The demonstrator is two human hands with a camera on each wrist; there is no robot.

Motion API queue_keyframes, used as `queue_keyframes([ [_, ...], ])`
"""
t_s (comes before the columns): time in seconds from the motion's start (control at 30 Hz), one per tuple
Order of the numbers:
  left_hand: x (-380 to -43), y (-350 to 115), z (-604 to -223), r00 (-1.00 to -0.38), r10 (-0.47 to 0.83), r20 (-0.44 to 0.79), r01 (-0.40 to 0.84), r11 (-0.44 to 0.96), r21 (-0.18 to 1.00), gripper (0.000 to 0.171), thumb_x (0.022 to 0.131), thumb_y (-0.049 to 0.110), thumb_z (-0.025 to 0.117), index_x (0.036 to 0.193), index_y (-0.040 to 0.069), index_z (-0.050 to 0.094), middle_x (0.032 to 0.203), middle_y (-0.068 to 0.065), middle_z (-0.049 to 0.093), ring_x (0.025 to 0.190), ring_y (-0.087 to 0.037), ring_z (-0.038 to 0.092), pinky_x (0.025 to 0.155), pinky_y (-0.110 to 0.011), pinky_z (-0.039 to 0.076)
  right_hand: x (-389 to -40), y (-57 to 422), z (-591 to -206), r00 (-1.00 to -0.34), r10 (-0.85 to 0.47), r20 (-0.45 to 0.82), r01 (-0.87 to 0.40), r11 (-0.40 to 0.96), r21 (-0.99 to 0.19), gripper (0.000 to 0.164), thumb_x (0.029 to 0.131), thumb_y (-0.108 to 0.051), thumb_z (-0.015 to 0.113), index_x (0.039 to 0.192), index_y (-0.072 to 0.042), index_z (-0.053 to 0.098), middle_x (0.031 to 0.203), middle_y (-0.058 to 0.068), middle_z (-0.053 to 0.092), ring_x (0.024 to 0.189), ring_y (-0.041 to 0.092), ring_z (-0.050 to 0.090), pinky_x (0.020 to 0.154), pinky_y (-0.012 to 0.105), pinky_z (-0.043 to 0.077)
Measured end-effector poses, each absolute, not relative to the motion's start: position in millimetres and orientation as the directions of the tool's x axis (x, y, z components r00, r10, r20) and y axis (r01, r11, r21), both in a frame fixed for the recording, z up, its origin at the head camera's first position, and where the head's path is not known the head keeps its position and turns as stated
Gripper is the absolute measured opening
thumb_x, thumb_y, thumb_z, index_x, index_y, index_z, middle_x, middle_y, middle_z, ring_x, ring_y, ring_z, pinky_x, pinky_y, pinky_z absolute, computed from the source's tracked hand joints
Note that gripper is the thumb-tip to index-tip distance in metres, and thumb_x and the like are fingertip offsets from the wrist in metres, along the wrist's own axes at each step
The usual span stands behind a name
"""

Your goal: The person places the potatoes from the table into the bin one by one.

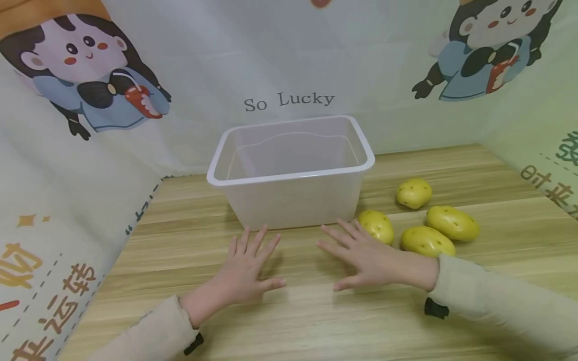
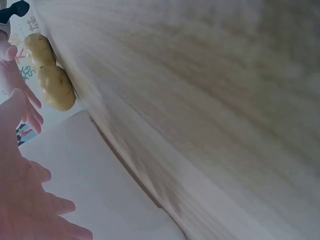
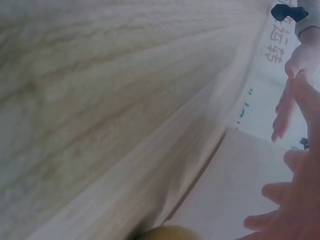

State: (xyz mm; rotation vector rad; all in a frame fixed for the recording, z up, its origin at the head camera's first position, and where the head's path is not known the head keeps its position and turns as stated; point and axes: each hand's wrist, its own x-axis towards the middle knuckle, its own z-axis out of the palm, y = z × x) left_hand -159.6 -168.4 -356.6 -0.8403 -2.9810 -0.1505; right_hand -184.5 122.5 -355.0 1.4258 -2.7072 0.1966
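With fingers spread and holding nothing on both left hand (image 1: 244,277) and right hand (image 1: 367,258). Just beyond the right's little-finger side, on wood-grained bench (image 1: 293,321): yellow oval potato (image 1: 377,226), too hidden to judge contact or long axis.

4 ylw potatoes (image 1: 452,223) lie rt of upright wht bin (image 1: 295,203).

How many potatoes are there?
4: one potato by the right hand, a second potato farthest back, a third potato farthest right, and a fourth potato near the sleeve. The tub hides its floor, so more might be inside.
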Motion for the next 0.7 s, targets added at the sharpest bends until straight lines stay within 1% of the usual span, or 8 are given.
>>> queue_keyframes([
  [0.13, -160.1, -168.8, -352.8, -0.860, 0.505, 0.074, 0.510, 0.853, 0.112, 0.087, 0.081, 0.059, 0.054, 0.147, 0.014, 0.018, 0.151, -0.020, 0.008, 0.132, -0.052, 0.005, 0.101, -0.066, 0.010, -185.6, 127.1, -351.3, -0.581, -0.801, 0.143, -0.813, 0.577, -0.074, 0.083, 0.078, -0.060, 0.056, 0.141, -0.011, 0.034, 0.148, 0.020, 0.020, 0.132, 0.049, 0.015, 0.102, 0.063, 0.016],
  [0.27, -161.9, -173.1, -345.1, -0.887, 0.452, 0.091, 0.461, 0.870, 0.176, 0.087, 0.082, 0.054, 0.057, 0.147, 0.013, 0.016, 0.151, -0.020, 0.006, 0.132, -0.051, 0.001, 0.102, -0.066, 0.008, -186.8, 132.7, -347.6, -0.587, -0.794, 0.159, -0.809, 0.584, -0.066, 0.082, 0.078, -0.060, 0.056, 0.140, -0.011, 0.035, 0.148, 0.020, 0.022, 0.131, 0.048, 0.017, 0.103, 0.062, 0.018],
  [0.37, -163.7, -180.0, -338.1, -0.903, 0.410, 0.126, 0.428, 0.882, 0.199, 0.086, 0.083, 0.050, 0.059, 0.147, 0.011, 0.017, 0.150, -0.021, 0.008, 0.132, -0.051, 0.002, 0.101, -0.066, 0.010, -188.8, 137.7, -345.8, -0.595, -0.781, 0.189, -0.802, 0.593, -0.074, 0.081, 0.078, -0.059, 0.058, 0.140, -0.011, 0.036, 0.147, 0.019, 0.024, 0.131, 0.047, 0.019, 0.103, 0.061, 0.019],
  [0.4, -164.5, -182.7, -335.8, -0.906, 0.400, 0.140, 0.422, 0.885, 0.197, 0.085, 0.083, 0.049, 0.059, 0.146, 0.011, 0.018, 0.150, -0.022, 0.010, 0.132, -0.051, 0.004, 0.101, -0.066, 0.011, -189.2, 139.4, -344.8, -0.600, -0.775, 0.201, -0.799, 0.596, -0.086, 0.081, 0.077, -0.058, 0.059, 0.140, -0.012, 0.036, 0.147, 0.019, 0.025, 0.131, 0.047, 0.020, 0.103, 0.061, 0.019],
  [0.5, -166.7, -192.1, -329.4, -0.908, 0.377, 0.185, 0.408, 0.894, 0.185, 0.082, 0.083, 0.047, 0.060, 0.146, 0.010, 0.020, 0.147, -0.025, 0.016, 0.130, -0.052, 0.015, 0.100, -0.065, 0.018, -190.9, 144.4, -343.1, -0.615, -0.755, 0.228, -0.786, 0.608, -0.110, 0.080, 0.076, -0.056, 0.063, 0.139, -0.012, 0.038, 0.146, 0.018, 0.027, 0.131, 0.046, 0.021, 0.103, 0.061, 0.020],
  [0.6, -168.2, -200.4, -321.7, -0.913, 0.344, 0.218, 0.386, 0.902, 0.196, 0.080, 0.085, 0.044, 0.059, 0.146, 0.010, 0.020, 0.144, -0.028, 0.021, 0.126, -0.051, 0.026, 0.099, -0.063, 0.024, -191.6, 150.5, -339.9, -0.635, -0.738, 0.229, -0.771, 0.622, -0.136, 0.080, 0.076, -0.053, 0.064, 0.139, -0.012, 0.037, 0.146, 0.019, 0.026, 0.130, 0.047, 0.020, 0.103, 0.060, 0.020],
  [0.7, -168.8, -207.0, -312.5, -0.917, 0.304, 0.258, 0.366, 0.899, 0.240, 0.077, 0.087, 0.040, 0.059, 0.146, 0.010, 0.019, 0.142, -0.028, 0.023, 0.123, -0.051, 0.030, 0.097, -0.063, 0.027, -192.0, 159.7, -336.3, -0.656, -0.718, 0.232, -0.754, 0.637, -0.160, 0.080, 0.077, -0.051, 0.065, 0.139, -0.010, 0.037, 0.146, 0.019, 0.026, 0.130, 0.046, 0.020, 0.102, 0.061, 0.020],
])
